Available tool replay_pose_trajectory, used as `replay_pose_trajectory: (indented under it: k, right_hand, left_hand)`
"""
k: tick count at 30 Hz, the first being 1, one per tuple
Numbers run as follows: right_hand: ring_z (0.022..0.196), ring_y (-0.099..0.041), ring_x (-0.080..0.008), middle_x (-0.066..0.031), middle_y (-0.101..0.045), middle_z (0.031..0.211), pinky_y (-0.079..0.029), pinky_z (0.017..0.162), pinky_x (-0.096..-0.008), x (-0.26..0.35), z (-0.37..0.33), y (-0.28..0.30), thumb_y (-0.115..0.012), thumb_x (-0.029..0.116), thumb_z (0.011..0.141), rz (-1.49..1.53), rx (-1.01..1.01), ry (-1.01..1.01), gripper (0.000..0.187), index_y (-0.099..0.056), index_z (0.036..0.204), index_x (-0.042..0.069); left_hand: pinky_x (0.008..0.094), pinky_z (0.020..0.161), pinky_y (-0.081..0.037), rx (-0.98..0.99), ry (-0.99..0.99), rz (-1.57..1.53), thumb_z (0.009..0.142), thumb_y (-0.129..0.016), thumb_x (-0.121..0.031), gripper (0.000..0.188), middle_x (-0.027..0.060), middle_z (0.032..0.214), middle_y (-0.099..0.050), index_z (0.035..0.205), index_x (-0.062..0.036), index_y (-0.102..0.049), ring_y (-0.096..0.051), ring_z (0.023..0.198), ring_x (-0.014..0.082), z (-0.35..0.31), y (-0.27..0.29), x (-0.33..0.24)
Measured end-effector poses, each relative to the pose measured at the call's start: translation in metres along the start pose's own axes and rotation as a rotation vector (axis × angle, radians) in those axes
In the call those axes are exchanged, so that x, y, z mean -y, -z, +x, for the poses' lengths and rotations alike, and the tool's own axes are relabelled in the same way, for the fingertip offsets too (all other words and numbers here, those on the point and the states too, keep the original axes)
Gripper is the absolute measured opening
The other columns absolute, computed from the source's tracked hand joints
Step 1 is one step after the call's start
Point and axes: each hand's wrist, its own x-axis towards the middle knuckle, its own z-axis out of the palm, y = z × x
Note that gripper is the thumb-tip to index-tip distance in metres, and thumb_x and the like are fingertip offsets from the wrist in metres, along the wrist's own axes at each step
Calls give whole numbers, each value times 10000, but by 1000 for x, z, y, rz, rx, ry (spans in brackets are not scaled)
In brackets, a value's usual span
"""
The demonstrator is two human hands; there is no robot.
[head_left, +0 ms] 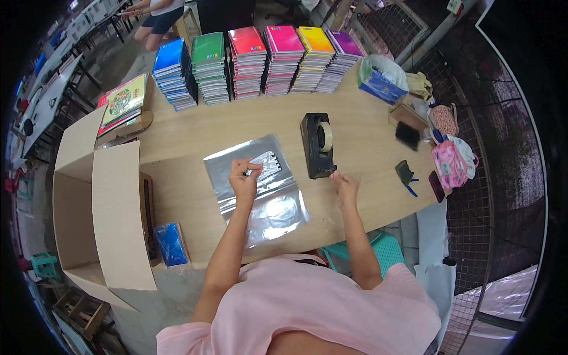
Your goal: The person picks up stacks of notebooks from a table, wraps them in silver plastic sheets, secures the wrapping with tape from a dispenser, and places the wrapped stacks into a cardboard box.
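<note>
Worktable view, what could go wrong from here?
The right hand is at the near end of the black tape dispenser and might get nicked there. The shiny plastic sheet lies under the left hand and could slide or crease. The blue package sits near the front edge of the table and might get knocked off.

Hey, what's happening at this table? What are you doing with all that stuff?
Someone in a pink top is working at the table. The left hand is pinched over a shiny plastic sheet, right by a small white piece with a dark, notched edge. The right hand is at the near end of a black tape dispenser. Stacks of colourful notebooks stand along the far side, and an open cardboard box is on the left.
</note>
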Motion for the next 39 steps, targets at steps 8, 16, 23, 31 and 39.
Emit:
replay_pose_trajectory:
  k: [8, 16, 23, 31, 39]
  right_hand:
    - [652, -564, -113, 8, -626, 742, -452, 530, -297, -12, -48, -61, -678, 197, 893, 578, 327, -273, 168, -674, 865, 32]
    - [435, -460, -67, 14, -520, 530, -325, 404, -218, 49, -79, -136, -736, 219, 860, -199, 307, 361, 301, -642, 668, 6]
    - [481, -542, -140, -102, -618, 545, -412, 490, -341, 27, -82, -145, -752, 372, 816, -42, 341, 180, 431, -677, 646, -17]
    - [670, -647, -243, -168, -671, 728, -510, 646, -386, -31, -38, -125, -700, 465, 845, -609, 265, 420, 498, -688, 779, -28]
    - [1079, -616, -237, -134, -620, 1184, -532, 889, -410, 19, -61, -97, -441, 576, 963, 613, 1047, -432, 638, -493, 1330, 56]
  left_hand:
    - [358, 839, -451, -11, -123, 43, 623, -699, 96, 150, 87, 877, -541, 687, -40, -702, -579, 989, 258, 4, -10, 2]
    - [368, 843, -462, -5, -138, 31, 638, -720, 78, 141, 86, 869, -550, 686, -47, -679, -587, 985, 257, -8, -11, 3]
    - [343, 871, -468, 216, 133, -133, 684, -735, 50, 645, 115, 1012, -590, 1249, -39, -437, -572, 1016, 196, 5, 13, -4]
    - [382, 998, -434, 413, -8, 281, 597, -886, -108, 1114, 153, 1183, -560, 1486, -118, -215, -551, 1150, 262, -1, 19, -29]
    - [516, 1118, -305, 909, -781, 747, 771, -591, 71, 624, 74, 1357, -521, 1346, -164, -530, -352, 1383, 291, -75, 19, -128]
